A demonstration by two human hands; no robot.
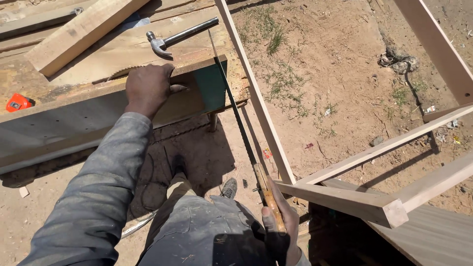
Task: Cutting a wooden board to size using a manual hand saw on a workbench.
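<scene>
left hand presses flat, fingers spread and released, on the green-ended plank at 10 o'clock to pin it on the tabletop. right hand, at 6 o'clock, fingers clenched on the handsaw handle, blade crossing the plank end. one hammer, one orange tape measure, one wooden frame.

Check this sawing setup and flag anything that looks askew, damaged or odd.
Nothing is clearly damaged. The saw crosses the plank at its green end, right hand on the handle, left hand pressing the plank. The hammer lies loose on the boards behind.
</scene>
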